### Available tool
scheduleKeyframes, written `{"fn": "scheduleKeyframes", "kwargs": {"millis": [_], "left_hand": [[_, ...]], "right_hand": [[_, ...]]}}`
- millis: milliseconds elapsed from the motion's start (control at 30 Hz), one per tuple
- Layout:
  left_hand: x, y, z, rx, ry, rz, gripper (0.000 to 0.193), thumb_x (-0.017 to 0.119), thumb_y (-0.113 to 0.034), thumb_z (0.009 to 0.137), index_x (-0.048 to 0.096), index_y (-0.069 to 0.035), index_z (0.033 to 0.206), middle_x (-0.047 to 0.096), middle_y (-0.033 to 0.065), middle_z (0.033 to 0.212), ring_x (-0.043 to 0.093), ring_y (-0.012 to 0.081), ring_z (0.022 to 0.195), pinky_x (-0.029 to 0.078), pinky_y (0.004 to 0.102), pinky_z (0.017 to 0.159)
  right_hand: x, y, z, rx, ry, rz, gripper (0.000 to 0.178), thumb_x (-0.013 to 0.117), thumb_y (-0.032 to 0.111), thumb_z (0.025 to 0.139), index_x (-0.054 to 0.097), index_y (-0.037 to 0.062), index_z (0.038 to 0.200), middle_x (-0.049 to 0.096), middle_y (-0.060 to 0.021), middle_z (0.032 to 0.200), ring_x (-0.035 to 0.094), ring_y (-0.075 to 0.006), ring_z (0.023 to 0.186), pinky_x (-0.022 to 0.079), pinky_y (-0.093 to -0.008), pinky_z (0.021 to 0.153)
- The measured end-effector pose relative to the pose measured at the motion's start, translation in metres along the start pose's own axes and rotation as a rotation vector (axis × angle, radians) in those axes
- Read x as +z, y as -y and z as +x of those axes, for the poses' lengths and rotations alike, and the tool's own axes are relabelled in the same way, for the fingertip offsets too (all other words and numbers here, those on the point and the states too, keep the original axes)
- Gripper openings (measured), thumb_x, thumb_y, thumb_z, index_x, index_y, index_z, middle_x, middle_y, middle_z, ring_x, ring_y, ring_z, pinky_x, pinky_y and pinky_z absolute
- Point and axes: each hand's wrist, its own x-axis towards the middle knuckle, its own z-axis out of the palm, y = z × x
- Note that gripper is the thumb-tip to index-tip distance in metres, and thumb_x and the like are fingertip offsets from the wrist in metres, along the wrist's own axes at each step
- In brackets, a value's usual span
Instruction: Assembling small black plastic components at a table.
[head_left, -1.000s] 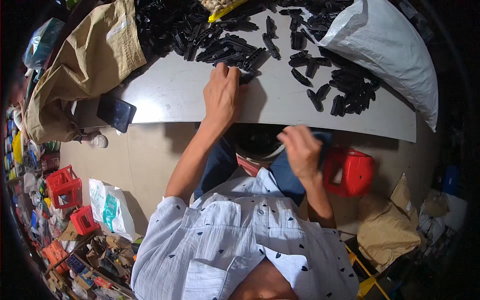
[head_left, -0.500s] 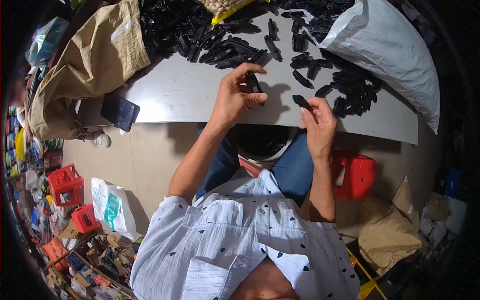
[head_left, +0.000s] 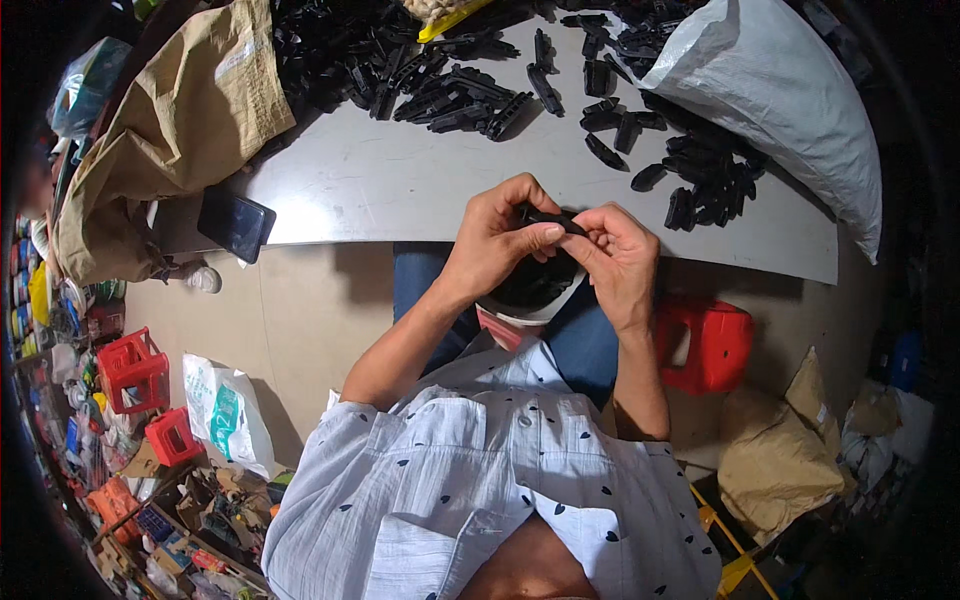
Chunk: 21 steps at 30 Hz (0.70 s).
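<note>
Both my hands meet over the table's near edge. My left hand (head_left: 497,238) pinches a dark, elongated black plastic part (head_left: 556,221) between thumb and fingers. From the other side my right hand (head_left: 622,258) closes on the same dark bundle, thumb and fingertips pressed to its end. Whether these are two pieces joined or merely touching is hidden by my fingers. Below them, between my knees, stands a pale bucket (head_left: 512,322) with dark contents. Loose black plastic parts (head_left: 462,100) lie on the table beyond my left hand, and a smaller pile (head_left: 708,180) lies beyond my right.
A white woven sack (head_left: 770,100) leans over the table's right side. On the left sit a brown sack (head_left: 170,140) and a dark phone (head_left: 236,224) at the table edge. A red stool (head_left: 705,345) stands under the right side; cluttered shelves line the far left.
My hands were apart, each with a black part. They have come together and nearer to me, bringing the parts into contact above the bucket.
</note>
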Motion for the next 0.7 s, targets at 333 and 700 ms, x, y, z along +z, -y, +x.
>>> {"fn": "scheduleKeyframes", "kwargs": {"millis": [333, 700], "left_hand": [[0.014, -0.008, -0.015, 0.068, -0.039, 0.267, 0.034, 0.064, -0.022, 0.091, 0.053, 0.0, 0.115, 0.056, 0.0058, 0.083, 0.055, 0.0093, 0.07, 0.047, 0.0227, 0.065], [0.006, -0.008, -0.019, 0.173, -0.076, 0.55, 0.04, 0.064, -0.036, 0.09, 0.059, 0.002, 0.099, 0.061, 0.0107, 0.081, 0.058, 0.0178, 0.073, 0.047, 0.0293, 0.068]], "right_hand": [[0.002, 0.007, -0.004, -0.405, -0.067, -0.225, 0.021, 0.072, 0.0, 0.075, 0.057, -0.0005, 0.089, 0.054, -0.0142, 0.104, 0.06, -0.0242, 0.082, 0.051, -0.032, 0.069], [-0.002, 0.016, -0.005, -0.211, 0.062, -0.13, 0.023, 0.072, 0.011, 0.08, 0.057, 0.0006, 0.094, 0.058, -0.0122, 0.095, 0.062, -0.0227, 0.079, 0.05, -0.032, 0.065]]}}
